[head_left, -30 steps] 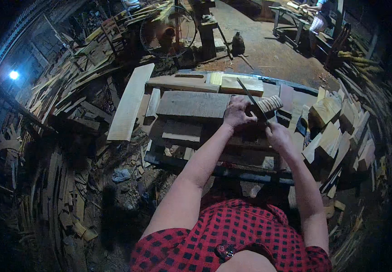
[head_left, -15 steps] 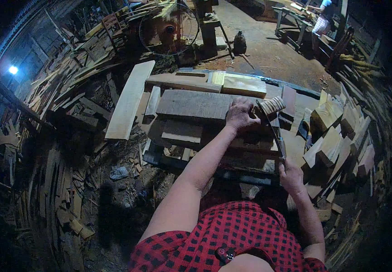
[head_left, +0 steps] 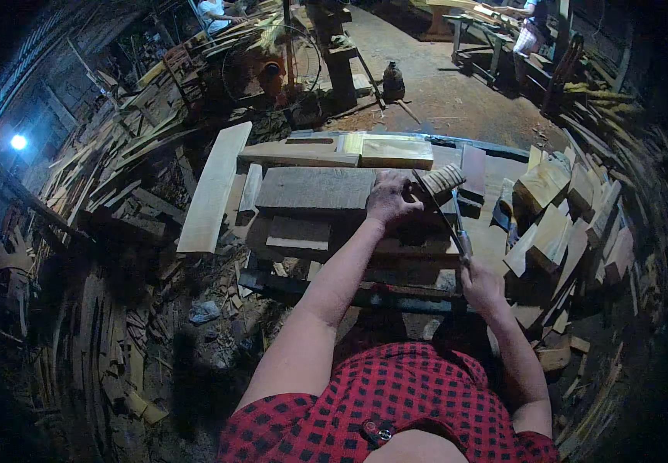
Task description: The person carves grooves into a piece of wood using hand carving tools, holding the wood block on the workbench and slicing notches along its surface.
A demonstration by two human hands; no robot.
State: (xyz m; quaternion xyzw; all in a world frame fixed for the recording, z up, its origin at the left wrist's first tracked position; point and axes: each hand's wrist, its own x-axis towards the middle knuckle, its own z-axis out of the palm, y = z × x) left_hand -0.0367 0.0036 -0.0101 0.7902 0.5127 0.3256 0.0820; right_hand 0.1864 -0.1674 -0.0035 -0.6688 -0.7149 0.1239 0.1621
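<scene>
A thick, dark board lies across the workbench in front of me. My left hand is closed over its right end, thumb bent toward the near side. Just right of that hand is a pale wooden end with several parallel grooves across it. My right hand is closed round the handle of a saw. The saw's narrow blade slants up and left, reaching the grooved wood beside my left hand. Shadow hides where blade and wood meet.
Cut wooden blocks are heaped at the bench's right end. A long pale plank sticks out at its left. Scrap wood covers the left side. Beyond the bench stand a round fan and a dark jug; two people work farther off.
My view has shifted, so the bench sits lower and farther left. My right hand and the saw have pushed forward toward the wood. My left hand keeps its hold.
</scene>
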